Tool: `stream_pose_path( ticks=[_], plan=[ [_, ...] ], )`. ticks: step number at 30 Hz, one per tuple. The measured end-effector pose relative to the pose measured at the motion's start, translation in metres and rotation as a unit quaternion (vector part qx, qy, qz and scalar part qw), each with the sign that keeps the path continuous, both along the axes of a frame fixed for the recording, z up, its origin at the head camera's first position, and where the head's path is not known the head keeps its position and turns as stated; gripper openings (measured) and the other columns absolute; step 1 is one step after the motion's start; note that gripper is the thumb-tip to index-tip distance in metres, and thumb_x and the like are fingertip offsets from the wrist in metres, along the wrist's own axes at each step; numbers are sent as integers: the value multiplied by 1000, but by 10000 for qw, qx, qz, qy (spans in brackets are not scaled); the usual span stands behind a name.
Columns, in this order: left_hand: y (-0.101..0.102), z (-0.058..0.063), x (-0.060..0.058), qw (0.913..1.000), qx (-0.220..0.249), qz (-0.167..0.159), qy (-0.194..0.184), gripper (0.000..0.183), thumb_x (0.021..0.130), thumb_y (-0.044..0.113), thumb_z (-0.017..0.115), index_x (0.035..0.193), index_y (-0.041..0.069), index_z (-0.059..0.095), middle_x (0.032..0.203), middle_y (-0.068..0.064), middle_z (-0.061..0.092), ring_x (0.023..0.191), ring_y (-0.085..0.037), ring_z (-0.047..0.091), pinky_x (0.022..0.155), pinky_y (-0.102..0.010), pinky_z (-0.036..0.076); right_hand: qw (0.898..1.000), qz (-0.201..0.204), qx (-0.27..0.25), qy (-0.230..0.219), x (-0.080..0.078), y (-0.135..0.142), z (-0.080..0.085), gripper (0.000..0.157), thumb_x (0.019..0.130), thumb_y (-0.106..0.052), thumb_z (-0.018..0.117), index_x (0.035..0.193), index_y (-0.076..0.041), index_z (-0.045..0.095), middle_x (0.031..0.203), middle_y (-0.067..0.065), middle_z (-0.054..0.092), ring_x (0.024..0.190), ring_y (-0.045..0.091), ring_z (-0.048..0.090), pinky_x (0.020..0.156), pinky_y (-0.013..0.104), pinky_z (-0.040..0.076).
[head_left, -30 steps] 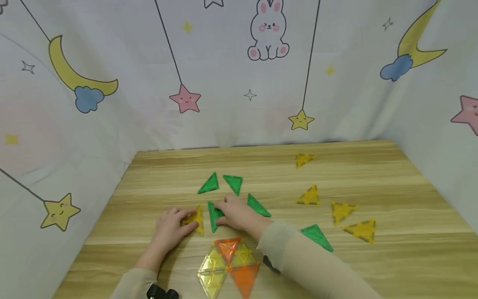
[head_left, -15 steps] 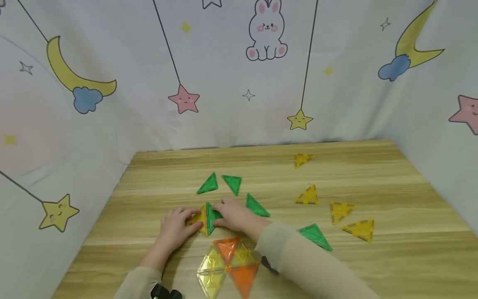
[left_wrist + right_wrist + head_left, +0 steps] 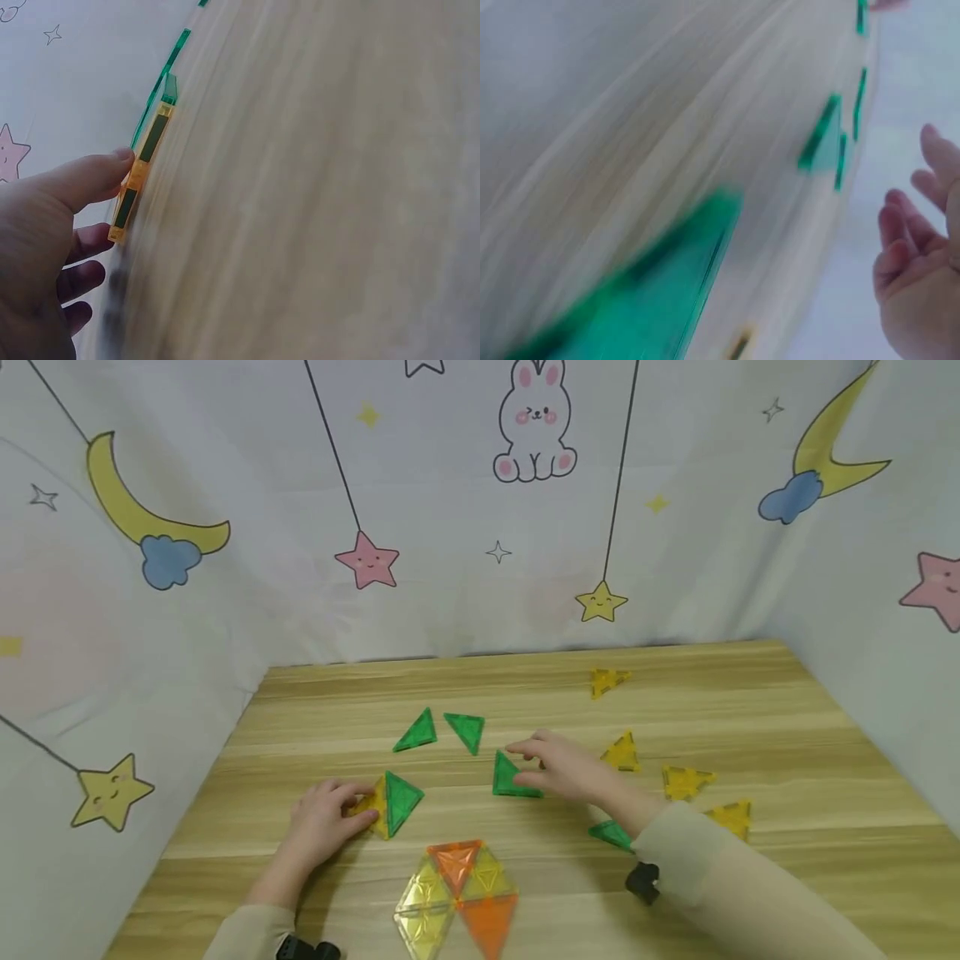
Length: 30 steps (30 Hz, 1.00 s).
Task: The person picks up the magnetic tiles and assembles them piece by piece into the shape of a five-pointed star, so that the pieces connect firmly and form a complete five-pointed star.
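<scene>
In the head view my left hand (image 3: 324, 821) pinches a yellow translucent triangle magnetic tile (image 3: 381, 806) on the table. A green triangle tile (image 3: 402, 800) lies edge to edge against its right side. The left wrist view shows thumb and index finger at the yellow tile's (image 3: 142, 172) ends, part of its face hidden. My right hand (image 3: 573, 770) is held with fingers spread over another green triangle tile (image 3: 504, 779), and it grips nothing. Whether its fingertips touch that tile cannot be told. In front lies a flat group of yellow tiles (image 3: 425, 887) and orange tiles (image 3: 487, 920).
Two green triangles (image 3: 418, 732) lie behind. Several yellow triangles (image 3: 686, 782) are scattered at the right. My right sleeve (image 3: 720, 860) partly covers a green tile (image 3: 611, 834) and a yellow one (image 3: 733, 820). A printed cloth (image 3: 450, 510) hangs behind the wooden table (image 3: 330, 693).
The green tile was brought against the yellow one, and my right hand let it go and moved right. My left hand has shifted left with the joined pair.
</scene>
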<state>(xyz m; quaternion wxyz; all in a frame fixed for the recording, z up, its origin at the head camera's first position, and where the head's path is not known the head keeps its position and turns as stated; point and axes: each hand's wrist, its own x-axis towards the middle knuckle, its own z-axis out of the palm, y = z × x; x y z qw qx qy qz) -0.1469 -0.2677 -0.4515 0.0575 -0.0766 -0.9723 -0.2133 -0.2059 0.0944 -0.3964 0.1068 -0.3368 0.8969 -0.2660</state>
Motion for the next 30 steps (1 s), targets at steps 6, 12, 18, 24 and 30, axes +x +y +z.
stream_pose_path(
  ticks=[6,12,18,24,30],
  plan=[
    [1,4,1,10000,57,-34,-52,36,80,34,73,110,16,68,97,-6,61,94,-31,51,80,-54,30,9995,-235,212,19,10,52,5,46,91,-27,62,131,-6,54,106,10,55,84,16,53,70,31,46],
    [11,11,-4,9994,-34,-249,244,37,83,33,71,114,13,67,103,-8,64,99,-34,54,82,-55,36,9989,158,445,50,20,90,-1,42,89,-23,65,128,-9,58,103,4,54,74,7,47,64,25,44],
    [45,26,-15,9964,194,-819,123,36,85,30,69,116,12,65,116,-8,63,108,-35,53,88,-57,36,9924,883,853,46,27,113,-5,38,86,-22,68,124,-18,63,109,-4,52,88,9,49,72,29,45],
    [82,33,-30,9769,1082,-1774,-491,35,90,27,64,120,9,63,120,-4,61,108,-29,55,89,-49,42,9899,1136,814,-229,36,124,-9,34,86,-26,69,120,-27,65,110,-12,48,101,9,46,83,33,45],
    [117,31,-40,9534,1717,-2161,-1217,35,94,24,59,124,7,59,121,-6,60,108,-27,54,89,-43,43,9910,1232,517,-59,35,126,-20,31,87,-27,68,118,-23,67,108,-11,49,99,10,46,81,31,45]
  ],
)
